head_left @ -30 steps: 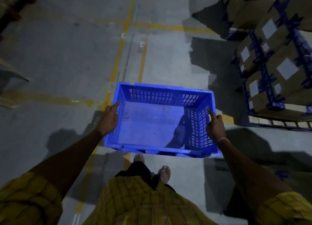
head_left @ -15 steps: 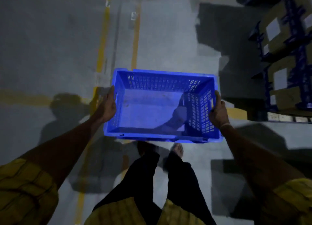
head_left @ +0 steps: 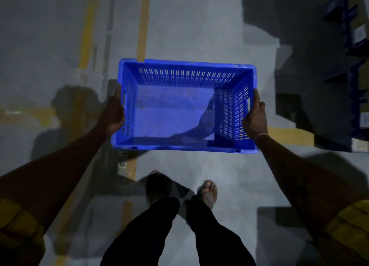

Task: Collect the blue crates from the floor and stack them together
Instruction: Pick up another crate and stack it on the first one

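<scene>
Blue moulded plastic, slotted along its walls and empty inside: the crate (head_left: 183, 105) hangs level in the air in front of me, over the grey floor (head_left: 199, 26) and ahead of my feet. I have it by its two short ends. My left hand (head_left: 112, 113) grips the left end wall beside the handle slot, thumb lying up along the rim; my right hand (head_left: 256, 115) clamps the right end the same way. On both sides the fingers themselves are hidden behind the walls, so I cannot tell how they curl. I judge it light and stiff, a little slick on the smooth rim, so the handle slots are the safest hold. Yellow floor lines (head_left: 143, 24) run beneath, and dark shelving (head_left: 347, 46) stands off to the right.
</scene>
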